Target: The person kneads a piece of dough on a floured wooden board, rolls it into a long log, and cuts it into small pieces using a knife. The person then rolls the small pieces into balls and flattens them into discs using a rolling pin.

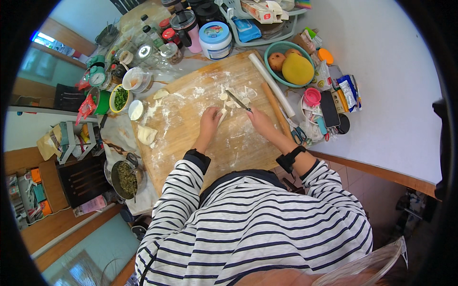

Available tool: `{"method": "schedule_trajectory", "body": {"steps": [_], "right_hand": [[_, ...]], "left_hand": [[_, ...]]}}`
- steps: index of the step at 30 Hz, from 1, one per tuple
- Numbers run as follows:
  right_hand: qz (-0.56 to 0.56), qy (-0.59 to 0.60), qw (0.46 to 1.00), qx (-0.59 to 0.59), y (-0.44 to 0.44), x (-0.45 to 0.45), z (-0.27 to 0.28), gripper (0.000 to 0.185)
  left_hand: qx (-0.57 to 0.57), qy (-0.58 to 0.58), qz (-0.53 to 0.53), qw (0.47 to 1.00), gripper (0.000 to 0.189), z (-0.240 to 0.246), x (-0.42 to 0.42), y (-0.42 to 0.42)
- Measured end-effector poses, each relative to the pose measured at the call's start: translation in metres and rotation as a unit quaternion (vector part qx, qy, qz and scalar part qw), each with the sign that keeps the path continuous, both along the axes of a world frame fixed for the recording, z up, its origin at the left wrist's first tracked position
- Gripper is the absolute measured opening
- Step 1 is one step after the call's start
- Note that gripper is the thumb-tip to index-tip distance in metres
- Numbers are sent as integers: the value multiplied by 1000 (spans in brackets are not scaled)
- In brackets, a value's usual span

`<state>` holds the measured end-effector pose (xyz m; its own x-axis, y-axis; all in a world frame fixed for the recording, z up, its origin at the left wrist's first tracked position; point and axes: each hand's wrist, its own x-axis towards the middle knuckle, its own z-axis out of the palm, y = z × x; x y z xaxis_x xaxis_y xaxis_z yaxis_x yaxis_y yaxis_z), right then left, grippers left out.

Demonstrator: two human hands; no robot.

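On a floured wooden board (179, 132), my left hand (210, 123) holds a short roll of dough (222, 116) by its side. My right hand (260, 121) grips the handle of a knife (237, 99), whose blade points up and to the left over the board. Several small cut pieces of dough (230, 104) lie around and beneath the blade. A larger lump of dough (146, 135) rests near the board's left edge, and a flatter piece of dough (160, 94) lies further up on that side.
A white rolling pin (272, 85) and a wooden rolling pin (276, 107) lie along the board's right side, near scissors (298, 135). Behind stands a teal basket (271, 74) with fruit. At left are a bowl of white powder (136, 110), chopped greens (121, 98) and a pan of dark filling (126, 178).
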<state>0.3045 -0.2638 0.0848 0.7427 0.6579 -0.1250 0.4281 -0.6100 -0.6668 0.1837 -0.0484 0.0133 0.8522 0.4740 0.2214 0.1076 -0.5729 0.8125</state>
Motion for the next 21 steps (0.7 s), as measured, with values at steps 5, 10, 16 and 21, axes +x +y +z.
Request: {"method": "schedule_trajectory", "body": {"steps": [5,10,16,21], "right_hand": [[65,50,996,-40,-3,-25,-1,32],[83,34,994,-62,1,-39,-11,31],[101,0,993,-66,6,-41,-17,30],[118,-5,990,-82,23,-39,-30,30]], "left_hand": [[-58,44,30,997,16,15,-5,-11],[-116,25,65,991,15,14,-4,-19],[-75,32,67,994,14,7,-2,-15],[-118,73,87,986,11,5,3,-10]]}}
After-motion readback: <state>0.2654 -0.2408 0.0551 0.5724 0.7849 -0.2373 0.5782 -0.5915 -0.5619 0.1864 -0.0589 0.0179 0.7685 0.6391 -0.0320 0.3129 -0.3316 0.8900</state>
